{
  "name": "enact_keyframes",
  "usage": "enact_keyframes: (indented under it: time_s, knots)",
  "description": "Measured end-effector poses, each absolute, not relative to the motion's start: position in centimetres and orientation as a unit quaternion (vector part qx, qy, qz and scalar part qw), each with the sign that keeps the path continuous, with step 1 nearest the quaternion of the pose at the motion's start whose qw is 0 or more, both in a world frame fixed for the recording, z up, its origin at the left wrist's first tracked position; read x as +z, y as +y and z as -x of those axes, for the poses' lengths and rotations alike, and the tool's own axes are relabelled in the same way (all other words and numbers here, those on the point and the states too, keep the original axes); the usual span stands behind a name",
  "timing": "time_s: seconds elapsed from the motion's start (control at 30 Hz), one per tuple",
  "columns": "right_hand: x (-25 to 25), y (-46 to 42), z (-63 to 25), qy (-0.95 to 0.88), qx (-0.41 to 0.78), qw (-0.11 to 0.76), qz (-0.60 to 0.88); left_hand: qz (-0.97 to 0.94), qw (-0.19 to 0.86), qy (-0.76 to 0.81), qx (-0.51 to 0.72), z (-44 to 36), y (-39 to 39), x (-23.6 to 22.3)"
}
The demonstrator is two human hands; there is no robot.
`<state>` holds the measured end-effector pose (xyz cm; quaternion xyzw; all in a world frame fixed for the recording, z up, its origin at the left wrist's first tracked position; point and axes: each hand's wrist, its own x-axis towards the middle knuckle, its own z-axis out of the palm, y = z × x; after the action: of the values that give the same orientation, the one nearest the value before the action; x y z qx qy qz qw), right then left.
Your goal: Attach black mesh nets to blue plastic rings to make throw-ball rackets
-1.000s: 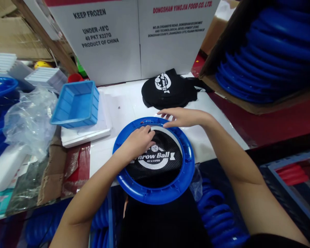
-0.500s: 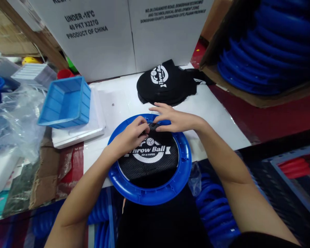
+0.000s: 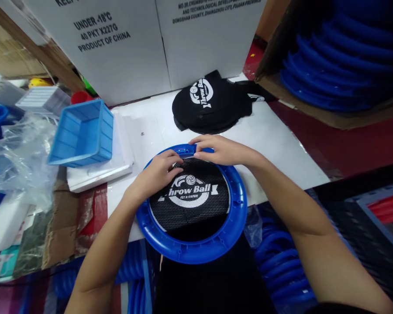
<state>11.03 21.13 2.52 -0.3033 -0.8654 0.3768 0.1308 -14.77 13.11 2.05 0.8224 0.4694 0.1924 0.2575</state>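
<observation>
A blue plastic ring [image 3: 234, 226] leans at the table's near edge against my lap. Black mesh fabric [image 3: 183, 218] printed "Throw Ball" lies across its opening, and a dark gap shows between the fabric and the near rim. My left hand [image 3: 160, 172] is at the upper left of the ring, its bent fingers closed on the mesh edge and the thumb over the print. At the far rim my right hand [image 3: 219, 150] has thumb and fingers curled about the ring beside the fabric's top edge. Both sets of fingertips are partly hidden.
Behind the ring lies a pile of black printed mesh covers [image 3: 212, 109]. A blue bin [image 3: 81, 133] stands left on a white slab [image 3: 121, 168]. White cartons [image 3: 131, 69] close off the back. A box of blue rings [image 3: 330, 74] is at right; more rings [image 3: 281, 257] sit below.
My right hand's spread fingers have drawn together at the far rim. My left hand has shifted slightly left along the mesh edge. The ring stays in nearly the same place.
</observation>
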Motion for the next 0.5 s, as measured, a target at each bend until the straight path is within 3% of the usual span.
enact_keyframes:
  time_s: [0.5]
  knots:
    - [0.7,20.9,-9.7,-0.864,0.313,0.208,0.334,-0.84,0.213,0.447,0.222,15.2,13.6,1.5]
